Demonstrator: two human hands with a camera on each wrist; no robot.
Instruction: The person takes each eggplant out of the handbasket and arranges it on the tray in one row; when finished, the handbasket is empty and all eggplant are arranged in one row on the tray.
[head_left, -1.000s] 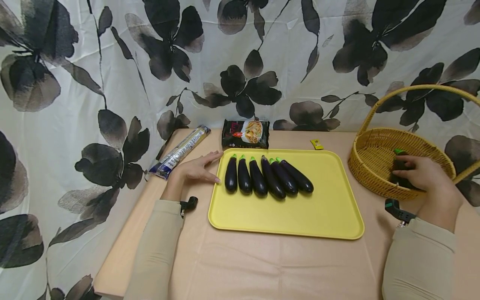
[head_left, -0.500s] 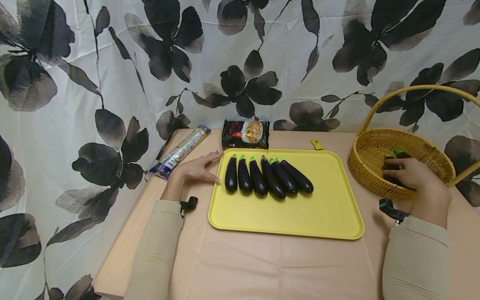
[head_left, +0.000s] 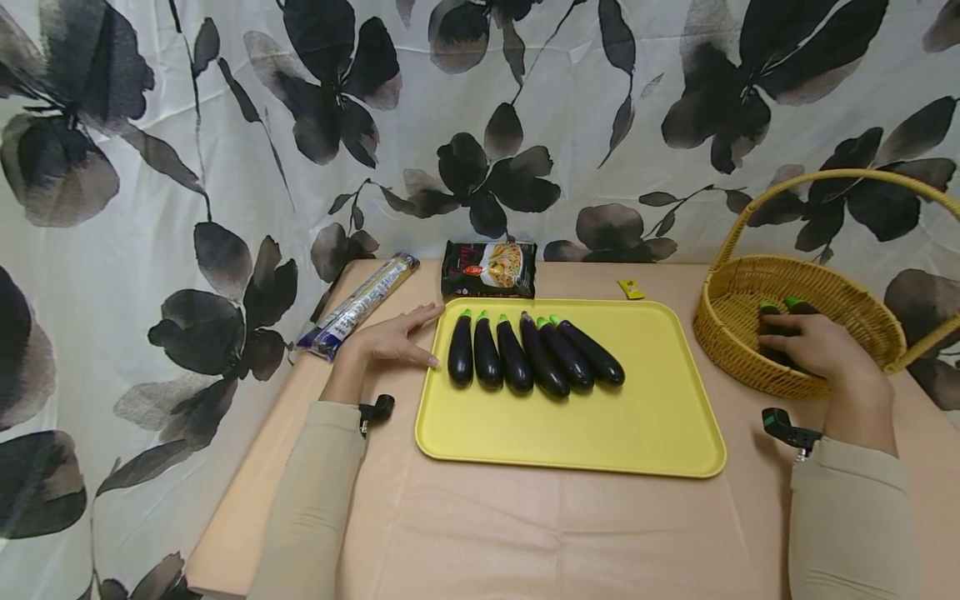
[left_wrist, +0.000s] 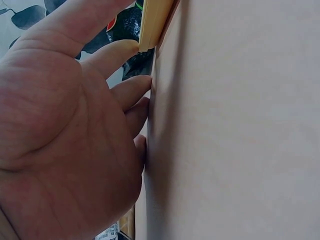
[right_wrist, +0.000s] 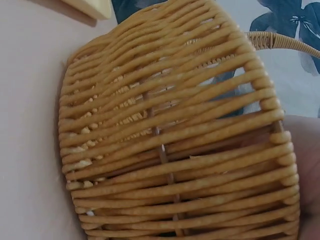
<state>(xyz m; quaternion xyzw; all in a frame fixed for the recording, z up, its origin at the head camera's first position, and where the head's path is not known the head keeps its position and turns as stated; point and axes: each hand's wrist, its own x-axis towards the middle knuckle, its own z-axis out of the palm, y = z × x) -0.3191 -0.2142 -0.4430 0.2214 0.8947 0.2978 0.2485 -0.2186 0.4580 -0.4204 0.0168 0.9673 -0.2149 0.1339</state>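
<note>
My right hand (head_left: 832, 354) reaches into the wicker basket (head_left: 787, 385), its thumb and fingers around a dark eggplant (head_left: 769, 310) with a green tip. Beside it a second eggplant (head_left: 799, 306) shows only its stem end; the hand covers the rest. In the right wrist view the woven basket wall (right_wrist: 165, 125) hides most of the hand. My left hand (head_left: 390, 340), fingers extended, touches the left edge of the yellow tray (head_left: 570, 433). Several eggplants (head_left: 543, 358) lie side by side on the tray, stems pointing away.
Behind the tray stands a black food packet (head_left: 488, 269) with a noodle picture. A long, shiny packet (head_left: 360, 307) lies at the left near the table edge. A small yellow sachet (head_left: 631, 289) lies behind the tray. A floral curtain (head_left: 600, 117) hangs at the back.
My right hand has shifted left inside the basket, and a second green stem end has come into sight there. The left hand and the eggplants on the tray have stayed put.
</note>
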